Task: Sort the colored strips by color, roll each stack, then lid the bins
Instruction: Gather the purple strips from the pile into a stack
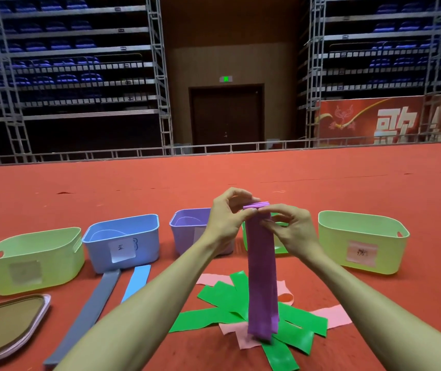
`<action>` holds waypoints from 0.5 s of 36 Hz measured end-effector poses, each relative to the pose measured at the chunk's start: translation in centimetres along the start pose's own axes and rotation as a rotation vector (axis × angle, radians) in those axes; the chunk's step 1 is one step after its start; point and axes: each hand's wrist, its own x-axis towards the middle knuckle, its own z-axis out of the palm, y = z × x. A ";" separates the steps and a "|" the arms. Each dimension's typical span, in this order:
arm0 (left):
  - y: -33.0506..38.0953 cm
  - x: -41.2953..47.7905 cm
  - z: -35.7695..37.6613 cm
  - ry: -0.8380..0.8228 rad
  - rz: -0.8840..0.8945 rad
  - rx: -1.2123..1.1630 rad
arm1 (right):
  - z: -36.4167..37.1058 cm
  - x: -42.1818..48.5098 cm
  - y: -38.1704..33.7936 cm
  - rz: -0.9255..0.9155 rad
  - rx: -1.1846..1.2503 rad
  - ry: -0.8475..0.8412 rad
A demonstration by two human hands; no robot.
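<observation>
A stack of purple strips (263, 279) hangs upright above the red floor. My left hand (227, 216) and my right hand (291, 228) both pinch its top end, where the strip edges show. Below it lies a pile of green strips (291, 330) mixed with pink strips (332, 315). A grey strip (90, 309) and a blue strip (136, 286) lie to the left. Bins stand in a row: a yellow-green bin (32, 259), a blue bin (123, 241), a purple bin (190, 228), a green bin (281, 245) partly hidden behind the strips, and another yellow-green bin (362, 241).
A stack of brown lids with pink rims (5, 325) lies at the lower left. Red carpet stretches back to a metal rail, tiered blue seats and a dark door.
</observation>
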 end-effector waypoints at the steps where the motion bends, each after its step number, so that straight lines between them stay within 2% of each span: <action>1: -0.2 -0.1 -0.1 0.008 -0.003 0.001 | 0.0 0.1 0.0 -0.005 -0.009 0.001; 5: -1.3 -1.6 -0.3 -0.003 -0.090 0.005 | 0.2 0.6 -0.4 -0.009 0.008 0.032; 10: -5.4 -5.6 -0.4 -0.169 -0.301 -0.073 | -0.2 1.1 -1.0 0.101 0.107 0.093; 18: -8.6 -10.0 -0.6 -0.154 -0.339 0.111 | -0.8 1.6 -0.2 0.186 0.078 0.162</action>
